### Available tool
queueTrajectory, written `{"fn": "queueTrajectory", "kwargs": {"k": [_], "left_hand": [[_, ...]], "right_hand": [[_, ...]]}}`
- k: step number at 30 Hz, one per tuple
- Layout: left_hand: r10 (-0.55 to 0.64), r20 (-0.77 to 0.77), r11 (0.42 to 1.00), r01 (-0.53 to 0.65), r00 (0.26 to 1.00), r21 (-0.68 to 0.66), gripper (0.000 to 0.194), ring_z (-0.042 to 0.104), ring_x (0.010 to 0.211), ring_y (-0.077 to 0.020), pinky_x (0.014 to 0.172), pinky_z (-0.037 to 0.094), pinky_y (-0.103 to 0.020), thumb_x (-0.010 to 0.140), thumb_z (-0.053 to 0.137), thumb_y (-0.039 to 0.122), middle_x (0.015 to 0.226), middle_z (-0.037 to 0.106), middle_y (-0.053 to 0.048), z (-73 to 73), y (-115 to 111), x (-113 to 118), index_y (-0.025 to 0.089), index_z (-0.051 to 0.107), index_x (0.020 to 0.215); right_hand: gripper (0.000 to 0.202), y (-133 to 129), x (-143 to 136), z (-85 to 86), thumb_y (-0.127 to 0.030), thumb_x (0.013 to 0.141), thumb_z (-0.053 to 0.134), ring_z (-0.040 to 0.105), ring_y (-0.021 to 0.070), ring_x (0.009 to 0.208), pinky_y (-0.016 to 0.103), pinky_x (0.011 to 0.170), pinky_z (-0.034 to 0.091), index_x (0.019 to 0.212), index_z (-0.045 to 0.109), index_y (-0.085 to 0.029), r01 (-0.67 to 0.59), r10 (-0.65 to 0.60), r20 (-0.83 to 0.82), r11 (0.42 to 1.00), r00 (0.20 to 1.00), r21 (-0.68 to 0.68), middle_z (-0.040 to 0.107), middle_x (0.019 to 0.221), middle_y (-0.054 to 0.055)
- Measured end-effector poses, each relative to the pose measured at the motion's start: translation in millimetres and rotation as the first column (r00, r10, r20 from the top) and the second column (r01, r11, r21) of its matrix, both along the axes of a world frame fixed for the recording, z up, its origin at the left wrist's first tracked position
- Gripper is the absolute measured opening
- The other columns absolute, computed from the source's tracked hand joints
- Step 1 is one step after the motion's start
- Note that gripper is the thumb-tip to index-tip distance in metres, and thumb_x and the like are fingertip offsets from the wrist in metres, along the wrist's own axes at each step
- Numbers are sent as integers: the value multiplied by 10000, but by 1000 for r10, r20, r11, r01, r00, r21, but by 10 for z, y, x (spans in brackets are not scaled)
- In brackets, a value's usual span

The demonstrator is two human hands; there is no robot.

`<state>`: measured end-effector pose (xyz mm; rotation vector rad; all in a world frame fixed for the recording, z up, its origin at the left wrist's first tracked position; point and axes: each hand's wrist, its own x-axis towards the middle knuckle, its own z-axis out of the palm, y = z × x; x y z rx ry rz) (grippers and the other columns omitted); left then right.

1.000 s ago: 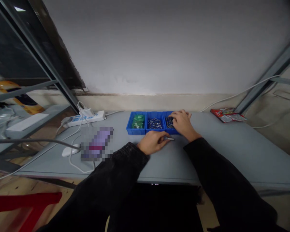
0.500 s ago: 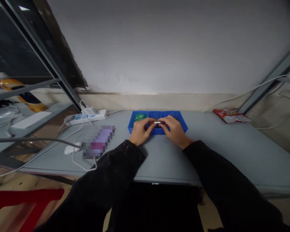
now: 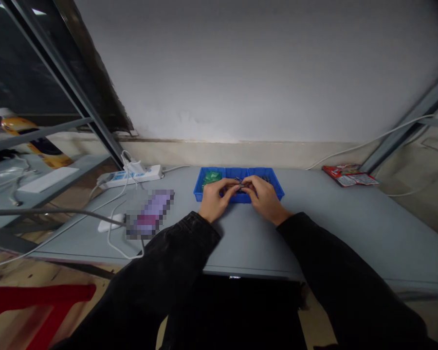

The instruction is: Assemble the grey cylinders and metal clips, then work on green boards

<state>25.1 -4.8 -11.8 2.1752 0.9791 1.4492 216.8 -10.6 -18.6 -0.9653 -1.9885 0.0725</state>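
A blue tray (image 3: pixel 276 183) with three compartments lies on the grey table near the wall. Green items (image 3: pixel 212 178) fill its left compartment; small dark pieces show in the other two. Above the tray's front edge, my left hand (image 3: pixel 215 197) and my right hand (image 3: pixel 263 195) meet fingertip to fingertip. Between them is a small dark object (image 3: pixel 241 185), pinched by the fingers of both hands and too small to name.
On the left are a phone (image 3: pixel 153 213), white cables and a white power strip (image 3: pixel 146 176). A red packet (image 3: pixel 350 176) lies at the back right. A yellow bottle (image 3: pixel 40 141) stands tilted at far left, and a red stool (image 3: pixel 54 294) is below.
The white face of the small object between my fingers no longer shows; it looks dark now. My fingertips have come closer together, and my left hand has shifted slightly right.
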Motion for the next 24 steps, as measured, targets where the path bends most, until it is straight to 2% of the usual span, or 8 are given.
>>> {"fn": "queueTrajectory", "kwargs": {"k": [4,10,14,19,24], "left_hand": [[-15,-12,1000,15,1000,23,197,713,783,-144,662,563,-244,941,665,317,913,766,-61,4,-2,5,164,731,1046],[14,-9,1000,-14,1000,20,168,717,810,-141,674,560,-237,942,666,286,955,765,-62,13,-11,12,165,722,1043],[-16,-17,1000,16,1000,-7,172,711,795,-139,655,548,-229,936,676,293,939,764,-56,13,-16,16,169,723,1045],[-2,-21,1000,2,1000,22,179,701,776,-137,661,545,-236,943,670,321,926,765,-56,9,-17,20,170,730,1018],[12,-15,999,-11,1000,52,133,687,759,-121,660,536,-227,935,684,291,910,764,-29,23,-26,24,183,730,997]], "right_hand": [[245,9,3,2,-329,1045,414,653,224,942,373,872,498,1037,634,-221,-21,21,18,1000,1000,-10,699,987,77],[220,2,-7,-17,-310,1020,481,660,225,994,363,897,501,1182,595,-215,-13,13,7,1000,1000,-8,705,1079,81],[179,10,1,-21,-307,1020,468,664,224,935,355,846,504,1093,610,-227,2,-2,8,1000,1000,-9,708,1004,71],[251,26,4,-11,-342,1050,389,657,230,969,360,877,484,1075,612,-229,1,-1,36,1000,999,2,710,1022,76],[289,25,9,19,-363,1056,345,637,224,870,358,829,465,1050,602,-231,34,-32,64,999,997,-38,709,955,63]]}}
